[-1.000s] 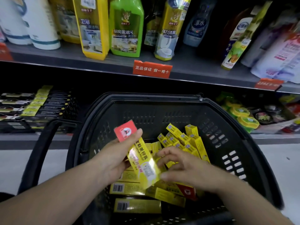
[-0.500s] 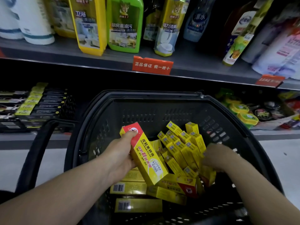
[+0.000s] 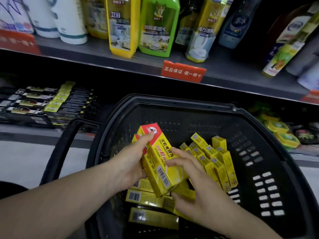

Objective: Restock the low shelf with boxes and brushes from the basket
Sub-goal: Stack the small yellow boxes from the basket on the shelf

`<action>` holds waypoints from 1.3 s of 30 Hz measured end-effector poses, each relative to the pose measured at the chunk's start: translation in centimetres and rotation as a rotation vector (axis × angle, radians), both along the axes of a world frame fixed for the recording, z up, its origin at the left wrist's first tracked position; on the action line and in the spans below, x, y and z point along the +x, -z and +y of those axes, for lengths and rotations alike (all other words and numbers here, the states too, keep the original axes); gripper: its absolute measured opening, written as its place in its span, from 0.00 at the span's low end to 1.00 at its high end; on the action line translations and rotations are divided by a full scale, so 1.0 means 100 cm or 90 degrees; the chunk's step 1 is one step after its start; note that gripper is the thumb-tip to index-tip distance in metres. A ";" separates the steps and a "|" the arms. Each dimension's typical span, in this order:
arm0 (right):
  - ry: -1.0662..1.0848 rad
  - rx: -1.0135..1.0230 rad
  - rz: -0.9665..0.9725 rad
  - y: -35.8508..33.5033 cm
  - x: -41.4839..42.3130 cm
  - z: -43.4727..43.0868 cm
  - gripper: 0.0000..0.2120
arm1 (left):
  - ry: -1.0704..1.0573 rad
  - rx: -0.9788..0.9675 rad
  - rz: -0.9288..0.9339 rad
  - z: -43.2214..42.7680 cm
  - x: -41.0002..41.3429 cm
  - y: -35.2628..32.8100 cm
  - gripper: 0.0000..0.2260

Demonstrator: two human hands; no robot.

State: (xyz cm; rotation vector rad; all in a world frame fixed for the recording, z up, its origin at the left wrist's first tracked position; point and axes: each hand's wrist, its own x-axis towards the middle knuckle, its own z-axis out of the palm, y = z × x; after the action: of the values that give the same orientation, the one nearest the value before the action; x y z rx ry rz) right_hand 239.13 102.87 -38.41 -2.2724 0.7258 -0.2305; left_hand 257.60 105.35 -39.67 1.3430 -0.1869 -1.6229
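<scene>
A black plastic basket [image 3: 269, 152] stands before the shelves and holds several yellow shoe-polish boxes [image 3: 219, 163]. My left hand [image 3: 131, 163] grips a small stack of yellow boxes with red ends [image 3: 158, 163] above the basket, thumb on the red end. My right hand [image 3: 195, 192] is at the lower end of the same stack, its fingers laid on the top box and its thumb under the stack's end. More boxes lie flat on the basket floor [image 3: 143, 197]. The low shelf [image 3: 39, 130] runs behind the basket.
Black and yellow packs [image 3: 51, 102] lie in rows on the low shelf at left. Round yellow-green tins [image 3: 283, 135] sit on it at right. The upper shelf carries cleaner bottles [image 3: 157, 26] and a red price tag [image 3: 183, 71]. The basket handle [image 3: 63, 149] lies at left.
My right hand came back from the right side of the basket to the stack in my left hand. The stack now has another box on it and sits a little higher.
</scene>
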 end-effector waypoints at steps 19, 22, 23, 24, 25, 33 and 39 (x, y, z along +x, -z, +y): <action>0.049 0.107 0.714 0.048 -0.074 -0.073 0.32 | 0.015 -0.060 -0.125 -0.003 -0.010 0.001 0.22; 0.026 0.009 0.695 0.073 -0.068 -0.068 0.27 | 0.026 -0.069 -0.130 -0.003 -0.011 -0.003 0.22; 0.032 -0.028 0.681 0.073 -0.066 -0.069 0.23 | 0.024 -0.071 -0.131 -0.004 -0.010 -0.003 0.22; 0.047 -0.043 0.665 0.069 -0.064 -0.072 0.20 | 0.021 -0.070 -0.131 -0.005 -0.009 -0.003 0.22; 0.077 -0.033 0.632 0.062 -0.064 -0.075 0.17 | 0.020 -0.069 -0.133 -0.006 -0.007 -0.004 0.23; 0.371 0.341 -0.143 -0.035 -0.036 -0.049 0.10 | 0.005 -0.086 -0.105 -0.004 0.015 -0.018 0.30; 0.236 0.316 -0.133 -0.061 0.045 -0.008 0.22 | -0.036 -0.153 -0.098 0.011 0.039 -0.039 0.35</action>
State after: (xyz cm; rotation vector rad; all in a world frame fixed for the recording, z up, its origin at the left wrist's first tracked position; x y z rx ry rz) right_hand 243.60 102.11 -32.32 -1.6104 0.9679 -0.4047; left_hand 261.55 106.44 -35.80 1.2743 -0.4188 -1.4021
